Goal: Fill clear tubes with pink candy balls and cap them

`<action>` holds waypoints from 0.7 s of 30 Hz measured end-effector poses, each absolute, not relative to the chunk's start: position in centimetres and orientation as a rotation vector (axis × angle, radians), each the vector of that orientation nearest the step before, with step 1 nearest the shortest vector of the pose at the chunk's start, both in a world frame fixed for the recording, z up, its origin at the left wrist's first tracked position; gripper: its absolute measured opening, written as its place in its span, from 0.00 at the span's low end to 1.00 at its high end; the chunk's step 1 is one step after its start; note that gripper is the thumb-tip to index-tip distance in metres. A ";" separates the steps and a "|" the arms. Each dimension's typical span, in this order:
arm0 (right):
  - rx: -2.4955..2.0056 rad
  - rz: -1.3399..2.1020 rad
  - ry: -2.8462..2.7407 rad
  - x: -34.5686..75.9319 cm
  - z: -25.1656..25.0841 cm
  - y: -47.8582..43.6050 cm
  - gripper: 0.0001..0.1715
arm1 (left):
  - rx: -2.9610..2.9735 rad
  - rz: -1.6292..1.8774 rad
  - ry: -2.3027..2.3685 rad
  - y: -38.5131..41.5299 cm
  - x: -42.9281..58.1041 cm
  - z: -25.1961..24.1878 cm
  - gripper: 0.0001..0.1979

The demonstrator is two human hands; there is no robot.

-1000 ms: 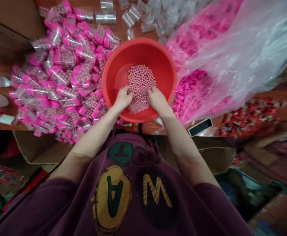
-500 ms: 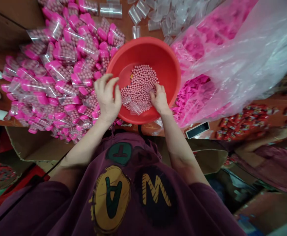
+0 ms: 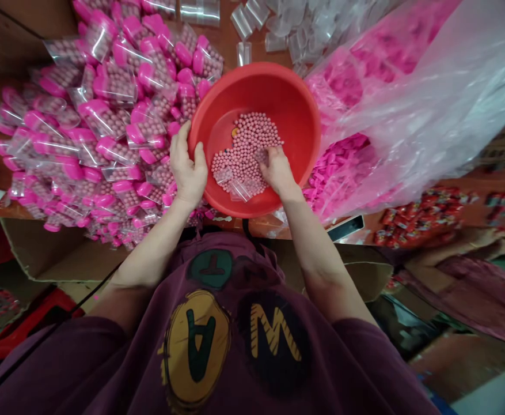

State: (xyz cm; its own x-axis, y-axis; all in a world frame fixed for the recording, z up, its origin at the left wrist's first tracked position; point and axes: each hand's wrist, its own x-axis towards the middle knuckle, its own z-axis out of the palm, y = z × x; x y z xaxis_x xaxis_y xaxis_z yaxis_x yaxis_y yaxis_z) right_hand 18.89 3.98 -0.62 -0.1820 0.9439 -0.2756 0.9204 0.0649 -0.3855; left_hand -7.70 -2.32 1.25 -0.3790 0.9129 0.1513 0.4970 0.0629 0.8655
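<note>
1. The left hand (image 3: 188, 167) is closed on the near-left rim of the red basin (image 3: 297, 124), thumb inside the wall and fingers wrapped over the outside.
2. The right hand (image 3: 278, 170) is down in the basin with its fingers bent and their tips pressed into the pink beads (image 3: 247, 138). I cannot tell whether it is pinching anything.
3. Two or three small clear bags (image 3: 235, 188) lie on the beads, just beside the right hand on the near side.
4. The basin stands on the tabletop (image 3: 228, 46), between a heap of filled pink-capped packets (image 3: 105, 115) on the left and a large plastic sack (image 3: 407, 104) on the right. (Empty clear sleeves (image 3: 287, 23) are scattered beyond it.)
5. To my judgement, the left grip should stay firm and low so the basin cannot slide or tip towards the packets. The right hand would do best raking the beads together gently, since they will roll away from a quick push.
6. Half a second ago the left hand was lifted and open above the rim, and now it has closed on it. A second ago both hands were among the beads. The right hand has barely shifted.
</note>
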 end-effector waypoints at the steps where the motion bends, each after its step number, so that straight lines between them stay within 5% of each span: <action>1: -2.024 0.679 -2.298 19.1 0.1 4.0 0.21 | 1.416 1.260 1.900 -2.5 -7.7 1.6 0.27; 6: -2.186 0.461 -2.356 19.0 2.0 3.4 0.29 | 1.508 1.317 1.881 -3.5 -6.6 3.1 0.26; 14: -1.452 0.950 -2.285 14.5 -0.7 2.3 0.25 | 1.455 1.269 1.917 -2.3 -7.1 3.7 0.25; 21: -1.426 1.020 -1.802 13.8 1.4 0.0 0.24 | 1.627 1.183 1.882 -3.0 -5.7 6.6 0.21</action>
State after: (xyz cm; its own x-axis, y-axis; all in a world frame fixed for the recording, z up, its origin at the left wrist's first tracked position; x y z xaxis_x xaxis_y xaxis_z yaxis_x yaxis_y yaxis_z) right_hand 13.75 0.00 1.43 -0.2273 0.9738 0.0047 0.4970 0.1202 -0.8594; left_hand -5.68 -2.99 6.64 -0.2544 0.9392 0.2307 0.6152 -0.0269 0.7879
